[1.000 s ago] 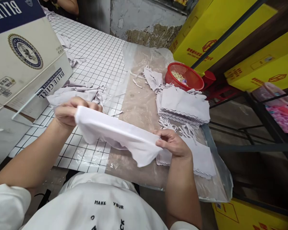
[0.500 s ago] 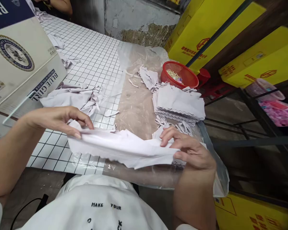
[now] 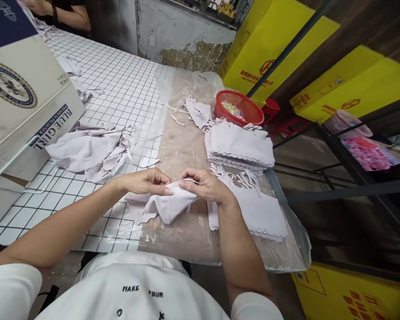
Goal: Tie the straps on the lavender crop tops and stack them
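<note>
Both hands grip one pale lilac-grey fabric piece [image 3: 168,206] above the plastic-covered part of the table. My left hand [image 3: 150,182] pinches its upper edge between thumb and fingers. Close beside it, my right hand [image 3: 205,184] pinches the same edge farther right. The cloth hangs in folds below my fingers, its lower left end near the table. To the right lies a stack of similar pieces [image 3: 263,211], with thin straps at its top. Behind that sits a taller stack with wavy edges [image 3: 242,144]. A loose heap of the same fabric [image 3: 90,149] lies on the left.
A large carton [image 3: 26,89] stands at the left on the grid-patterned table [image 3: 120,58]. A red basket [image 3: 240,104] holding small pale items is behind the stacks. Yellow boxes [image 3: 270,49] and a dark metal rack [image 3: 346,164] are at right. Another person's arm [image 3: 71,18] shows at the far left.
My hands have come together from far apart, the left moving right and the right moving left. The fabric piece, stretched out before, now hangs folded. The view has shifted slightly.
</note>
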`<act>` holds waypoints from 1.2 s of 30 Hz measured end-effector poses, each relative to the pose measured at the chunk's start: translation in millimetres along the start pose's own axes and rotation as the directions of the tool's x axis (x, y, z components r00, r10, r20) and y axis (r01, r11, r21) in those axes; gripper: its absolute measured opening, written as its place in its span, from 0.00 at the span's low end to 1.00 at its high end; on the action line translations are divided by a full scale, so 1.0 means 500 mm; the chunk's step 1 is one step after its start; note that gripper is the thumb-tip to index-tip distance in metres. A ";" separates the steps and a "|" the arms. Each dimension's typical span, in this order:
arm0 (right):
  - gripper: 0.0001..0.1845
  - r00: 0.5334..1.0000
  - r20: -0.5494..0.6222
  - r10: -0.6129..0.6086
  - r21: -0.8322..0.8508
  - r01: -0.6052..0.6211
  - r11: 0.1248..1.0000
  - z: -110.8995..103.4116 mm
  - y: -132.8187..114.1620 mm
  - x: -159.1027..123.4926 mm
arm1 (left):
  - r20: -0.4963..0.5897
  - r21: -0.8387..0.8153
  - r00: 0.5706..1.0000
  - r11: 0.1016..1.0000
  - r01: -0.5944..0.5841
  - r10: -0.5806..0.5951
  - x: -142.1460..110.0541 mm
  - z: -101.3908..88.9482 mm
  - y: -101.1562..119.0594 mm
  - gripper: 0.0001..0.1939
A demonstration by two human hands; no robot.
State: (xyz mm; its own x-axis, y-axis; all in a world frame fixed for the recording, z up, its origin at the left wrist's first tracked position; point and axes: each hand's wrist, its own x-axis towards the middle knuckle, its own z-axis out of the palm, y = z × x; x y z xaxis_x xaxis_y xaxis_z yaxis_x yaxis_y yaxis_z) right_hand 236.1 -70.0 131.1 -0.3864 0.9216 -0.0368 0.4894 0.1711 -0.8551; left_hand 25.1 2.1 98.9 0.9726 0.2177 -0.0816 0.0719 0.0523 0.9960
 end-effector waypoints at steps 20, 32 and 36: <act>0.21 0.842 -0.478 0.251 0.618 0.119 0.777 0.096 -0.008 -0.013 | -0.509 -0.457 0.851 0.798 -0.393 0.128 0.004 -0.014 0.032 0.19; 0.23 0.610 -0.776 0.164 0.343 0.189 0.920 -0.032 -0.123 -0.014 | -0.117 -0.198 0.983 0.966 -0.163 0.142 -0.054 0.026 -0.039 0.18; 0.24 0.651 -0.733 0.198 0.360 0.123 0.925 -0.007 -0.130 -0.004 | -0.328 -0.152 0.934 0.968 -0.200 0.142 -0.009 0.048 -0.029 0.23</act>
State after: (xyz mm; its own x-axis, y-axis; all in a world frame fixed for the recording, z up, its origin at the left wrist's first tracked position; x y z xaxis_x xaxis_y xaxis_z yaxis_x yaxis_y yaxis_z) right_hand 208.0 -81.8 188.6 0.4181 0.8892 0.1858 0.1239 0.1468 -0.9814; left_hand 24.8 -23.3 85.6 0.8463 0.5300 0.0532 -0.1584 0.1552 0.9751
